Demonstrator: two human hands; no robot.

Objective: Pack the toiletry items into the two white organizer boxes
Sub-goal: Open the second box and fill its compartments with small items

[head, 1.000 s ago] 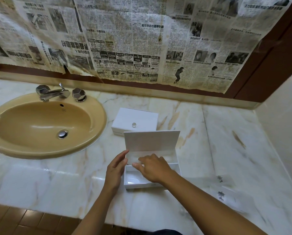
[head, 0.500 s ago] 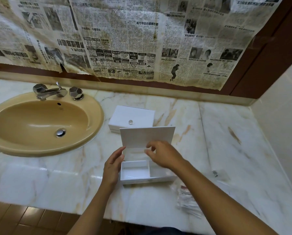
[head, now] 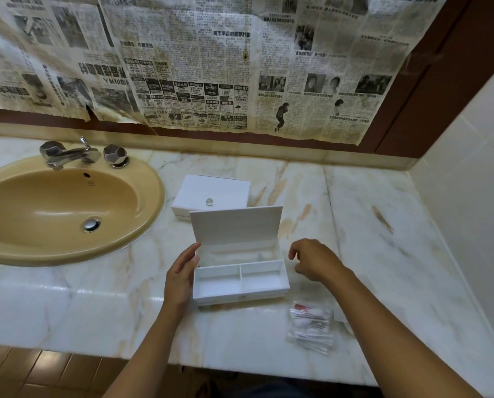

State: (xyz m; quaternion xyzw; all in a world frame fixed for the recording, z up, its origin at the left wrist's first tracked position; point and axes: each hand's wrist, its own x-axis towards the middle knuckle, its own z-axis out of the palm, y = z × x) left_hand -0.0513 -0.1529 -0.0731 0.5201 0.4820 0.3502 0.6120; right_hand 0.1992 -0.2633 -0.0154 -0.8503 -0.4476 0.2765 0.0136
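Two boxes: we see the open box [head: 240, 278] between our hands, the closed box [head: 211, 196] behind it.
Packet: swab packet [head: 311, 326] lies on the surface [head: 383, 254], below our right hand [head: 314, 259], long axis toward us.
Hands: right loosely curled, empty; left hand [head: 181, 275] flat against the box side.
Obstacles: none.

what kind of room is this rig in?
Most likely a bathroom, at a vanity counter. A tan oval sink with a chrome faucet is set into a marble countertop, and a clear packet of cotton swabs lies beside an open white organizer box.
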